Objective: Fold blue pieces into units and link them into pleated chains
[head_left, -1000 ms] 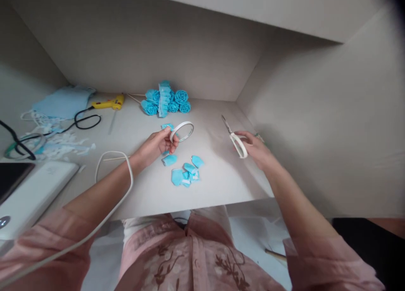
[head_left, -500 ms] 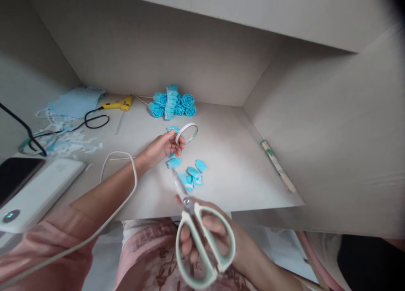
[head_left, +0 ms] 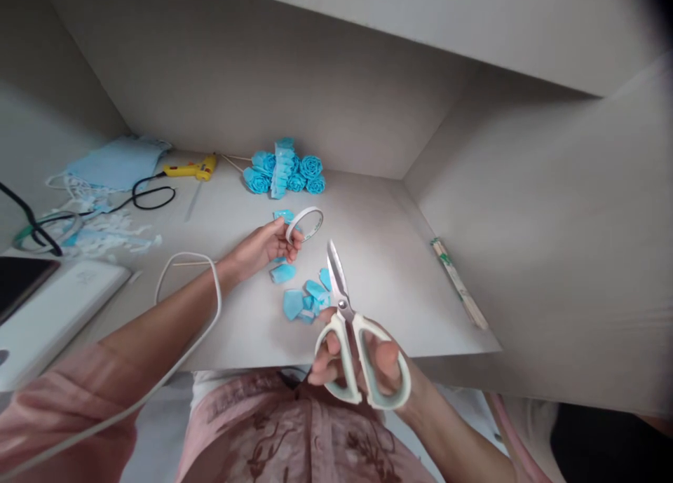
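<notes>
Pinched in the fingers of my left hand (head_left: 270, 243) is a narrow roll of white tape (head_left: 320, 222), held above the table. My right hand (head_left: 386, 360) has its fingers through the handles of a pair of scissors (head_left: 341, 305) with pale cream grips. The blades point up and away from me, and look nearly closed. Below and beside the blades lie several cut blue petal pieces (head_left: 293, 304). Another blue piece (head_left: 284, 273) rests just below my left hand, and one more (head_left: 282, 215) lies partly behind it.
Blue fabric roses (head_left: 284, 171) lie at the back. On the left are a yellow glue gun (head_left: 192, 169), blue face masks (head_left: 113, 162), white scraps (head_left: 113, 232), a white power bank (head_left: 68, 308) and a looped white cable (head_left: 219, 294). Wooden sticks (head_left: 460, 284) lie along the right wall.
The scissors have swung up and to the right, away from the petal pieces, with my right hand. My left hand keeps the tape roll almost in place.
</notes>
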### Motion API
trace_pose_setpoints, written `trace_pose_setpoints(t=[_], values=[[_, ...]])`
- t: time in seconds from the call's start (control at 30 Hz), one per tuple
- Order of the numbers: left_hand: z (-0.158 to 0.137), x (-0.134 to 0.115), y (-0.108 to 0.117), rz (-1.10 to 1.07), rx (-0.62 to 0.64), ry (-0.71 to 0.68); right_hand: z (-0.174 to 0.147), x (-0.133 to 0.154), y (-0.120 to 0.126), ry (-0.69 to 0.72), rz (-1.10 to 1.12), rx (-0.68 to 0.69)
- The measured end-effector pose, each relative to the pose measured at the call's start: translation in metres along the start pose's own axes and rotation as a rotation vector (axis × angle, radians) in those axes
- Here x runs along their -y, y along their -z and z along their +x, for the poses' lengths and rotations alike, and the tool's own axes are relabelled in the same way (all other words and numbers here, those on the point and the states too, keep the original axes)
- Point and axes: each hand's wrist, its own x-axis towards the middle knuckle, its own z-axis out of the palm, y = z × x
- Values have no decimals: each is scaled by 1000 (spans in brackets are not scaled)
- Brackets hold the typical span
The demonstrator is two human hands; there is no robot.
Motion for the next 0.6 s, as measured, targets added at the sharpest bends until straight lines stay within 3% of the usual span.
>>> trace_pose_setpoints(t=[0.37, 0.6], values=[[-2, -3, -2, 23, 61, 13, 35, 13, 16, 5, -26, -20], [-2, -4, -4, 24, 42, 4, 36, 20, 5, -67, -21, -18]])
